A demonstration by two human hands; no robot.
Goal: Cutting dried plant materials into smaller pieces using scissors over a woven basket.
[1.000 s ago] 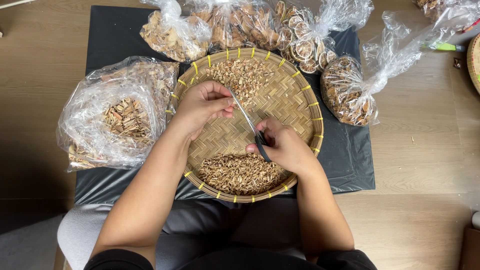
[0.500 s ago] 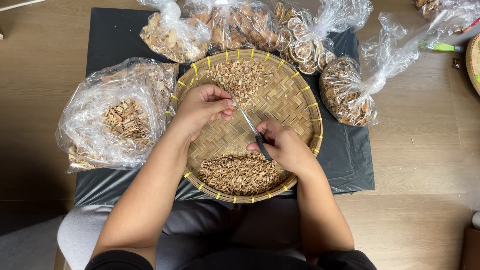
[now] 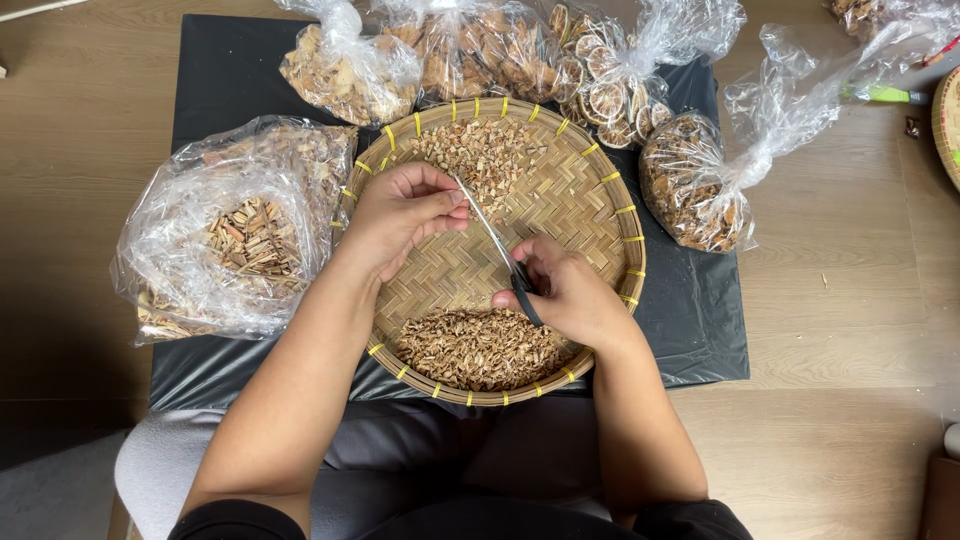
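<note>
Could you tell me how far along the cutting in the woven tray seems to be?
Two heaps of cut bits already lie in the woven tray: one at the far side, one near the body. In hand: the right hand works scissors toward the left hand. The open bag of sticks beside it remains.

Our right hand (image 3: pixel 565 290) covers the scissors' (image 3: pixel 497 243) handles, and our left hand's (image 3: pixel 400 210) curled fingers hide whatever they pinch at the blade tips. A second woven tray (image 3: pixel 948 120) and a bag (image 3: pixel 885 20) are cropped at the right and top edges. Our forearms block parts of the bamboo tray's (image 3: pixel 600 160) near rim.
</note>
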